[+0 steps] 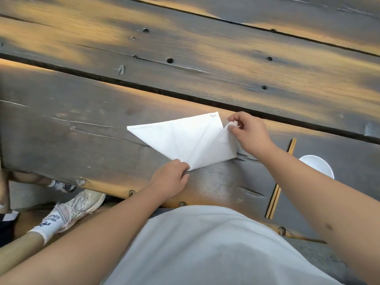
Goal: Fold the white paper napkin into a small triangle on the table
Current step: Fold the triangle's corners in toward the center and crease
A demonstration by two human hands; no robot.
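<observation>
A white paper napkin [183,138] lies on the dark wooden table [82,124], partly folded, with diagonal creases showing. My right hand [249,132] pinches its right corner between thumb and fingers and holds that flap lifted over the sheet. My left hand [171,179] presses its fingertips down on the napkin's near point, close to the table's front edge.
A pair of wooden chopsticks [275,194] lies on the table to the right, partly under my right forearm. A white round dish [319,166] sits just beyond them. Below the table's left edge are another person's sneakers [82,204].
</observation>
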